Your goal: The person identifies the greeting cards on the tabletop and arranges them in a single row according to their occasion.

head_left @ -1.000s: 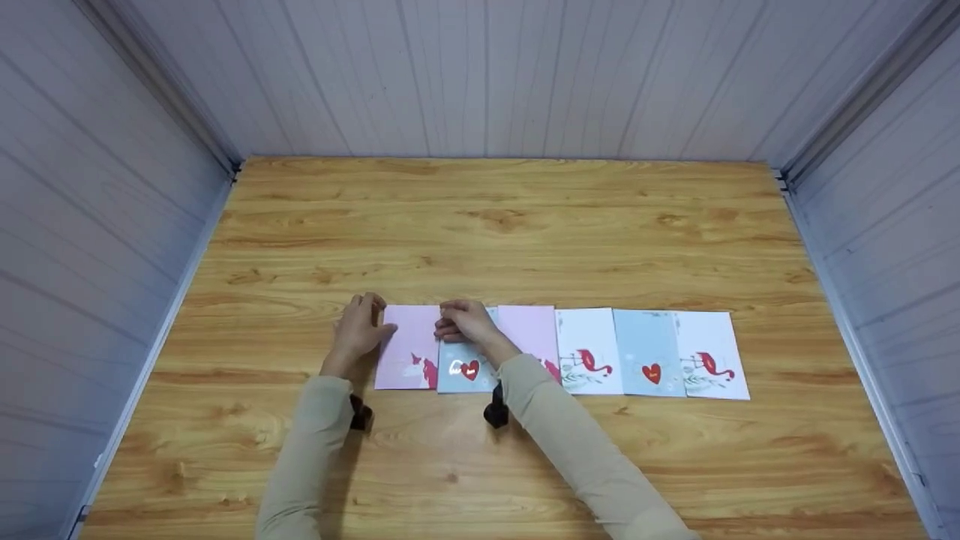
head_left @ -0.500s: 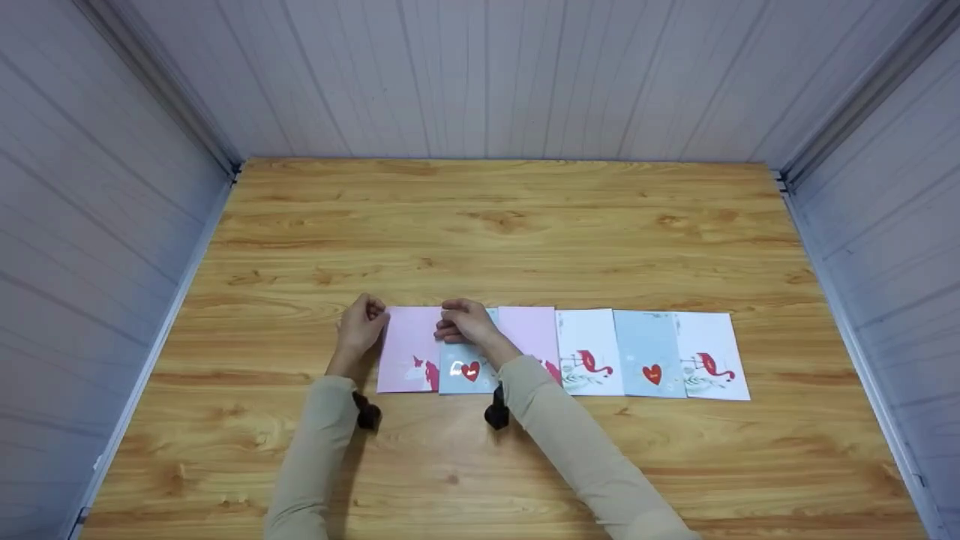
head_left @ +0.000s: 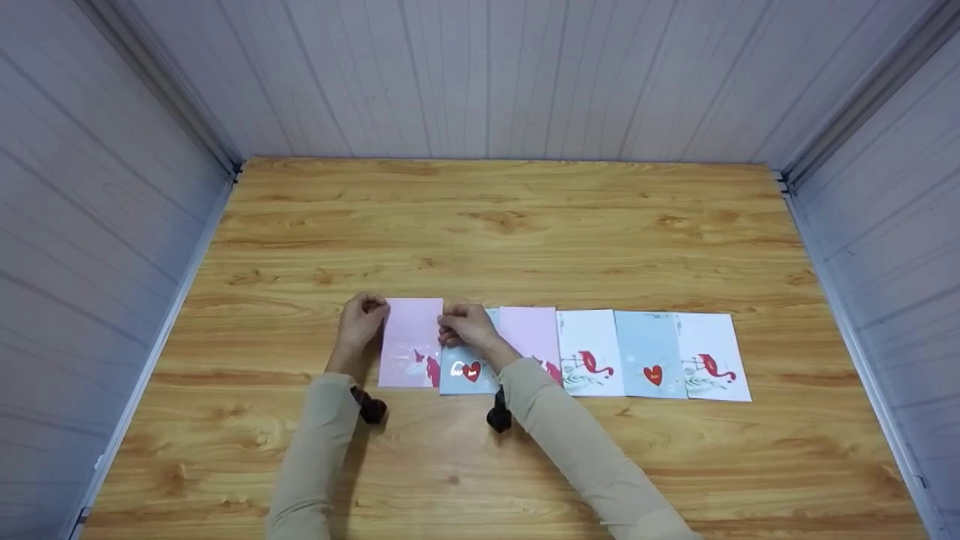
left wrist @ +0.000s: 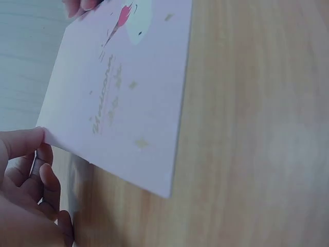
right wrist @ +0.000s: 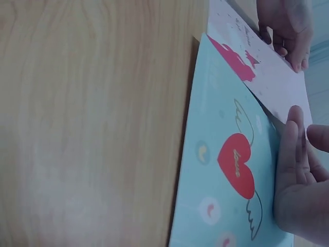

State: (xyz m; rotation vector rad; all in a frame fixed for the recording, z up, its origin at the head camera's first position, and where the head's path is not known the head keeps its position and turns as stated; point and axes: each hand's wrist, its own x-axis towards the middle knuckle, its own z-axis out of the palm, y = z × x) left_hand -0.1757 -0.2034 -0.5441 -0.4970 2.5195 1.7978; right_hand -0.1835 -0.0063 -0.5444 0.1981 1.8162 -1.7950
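A pink unicorn card [head_left: 411, 330] stands at the left end of a row and is lifted at a slant off the table. My left hand [head_left: 358, 330] pinches its upper left corner between thumb and fingers, clearly so in the left wrist view. My right hand [head_left: 471, 328] holds the card's upper right edge, fingertips at the corner, thumb close beside them in the right wrist view. Beneath the right hand lies a light blue card [right wrist: 226, 154] with a red winged heart; the hand covers its upper part in the head view.
Right of these, a second pink card [head_left: 527, 330] lies partly behind the right sleeve [head_left: 577, 442]. Further along lie a white flamingo card [head_left: 589, 337], another blue heart card [head_left: 646, 337] and another flamingo card [head_left: 705, 337]. Panelled walls [head_left: 480, 75] enclose the wooden table [head_left: 495, 217].
The pink card has risen and shifted slightly away from me, with its top edge now above the row. My left hand has gone from an open spread to a pinch; the right fingers have closed in.
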